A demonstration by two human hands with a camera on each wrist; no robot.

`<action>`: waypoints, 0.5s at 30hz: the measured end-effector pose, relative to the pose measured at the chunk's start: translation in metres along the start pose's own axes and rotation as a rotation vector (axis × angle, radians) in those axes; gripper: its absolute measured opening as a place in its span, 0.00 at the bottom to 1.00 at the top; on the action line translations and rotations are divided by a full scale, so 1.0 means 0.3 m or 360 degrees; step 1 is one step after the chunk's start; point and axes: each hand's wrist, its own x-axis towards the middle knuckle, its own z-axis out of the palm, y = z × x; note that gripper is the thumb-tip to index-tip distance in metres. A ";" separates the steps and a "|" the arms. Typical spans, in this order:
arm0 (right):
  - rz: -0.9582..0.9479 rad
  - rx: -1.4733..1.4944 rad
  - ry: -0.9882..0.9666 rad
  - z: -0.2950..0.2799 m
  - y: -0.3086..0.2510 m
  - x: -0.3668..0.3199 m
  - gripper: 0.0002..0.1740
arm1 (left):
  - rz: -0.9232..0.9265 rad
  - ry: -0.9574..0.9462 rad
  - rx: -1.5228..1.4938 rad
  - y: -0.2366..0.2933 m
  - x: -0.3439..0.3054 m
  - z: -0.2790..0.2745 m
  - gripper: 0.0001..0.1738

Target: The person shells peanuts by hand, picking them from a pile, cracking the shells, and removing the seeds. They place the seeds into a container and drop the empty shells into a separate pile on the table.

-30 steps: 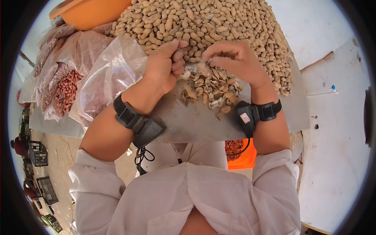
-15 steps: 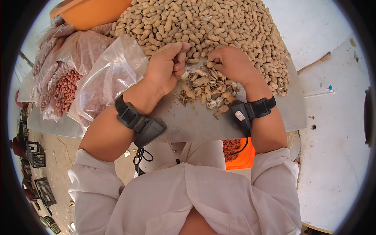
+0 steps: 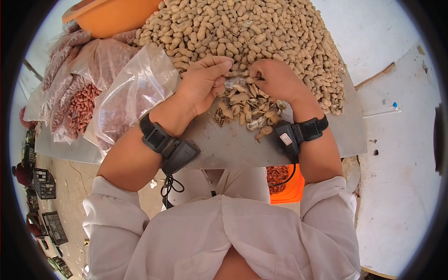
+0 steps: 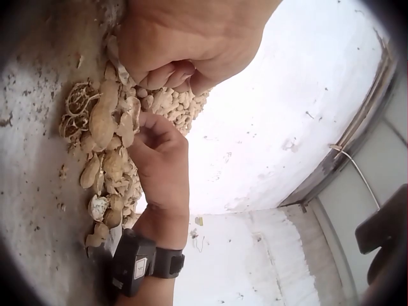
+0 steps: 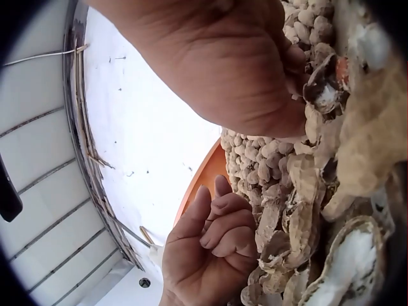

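Note:
My left hand point(image 3: 203, 84) hovers by the near edge of the unshelled peanut heap point(image 3: 233, 28). Its lower fingers curl into the palm; thumb and forefinger point toward the other hand. In the right wrist view the left hand point(image 5: 213, 248) shows nothing between those two tips, though the curled fingers hide part of the palm. Opposite, my right hand point(image 3: 280, 81) pinches a peanut point(image 3: 251, 80) at its fingertips, low over a small pile of broken shells point(image 3: 247, 109). The left wrist view shows the right hand point(image 4: 159, 159) with its fingertips right at the shells.
Clear plastic bags point(image 3: 135, 88) of red peanut kernels point(image 3: 84, 105) lie at the left of the metal tabletop point(image 3: 219, 149). Behind them sits an orange basin point(image 3: 109, 18). Below the front edge, an orange container point(image 3: 291, 189) holds reddish contents. Black crates point(image 3: 55, 226) stand on the floor.
My right hand has let go of shell pieces over the pile and come down to a peanut at the heap's edge. The left hand has shifted slightly right, toward it.

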 end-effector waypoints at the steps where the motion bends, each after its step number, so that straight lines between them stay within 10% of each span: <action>1: 0.0019 0.0028 0.0011 -0.001 -0.002 -0.001 0.07 | 0.0000 0.0000 0.0004 0.000 -0.002 0.003 0.06; 15: -0.0277 0.1511 0.0365 -0.016 -0.059 0.003 0.10 | 0.0166 -0.0035 0.0466 -0.013 -0.014 0.030 0.11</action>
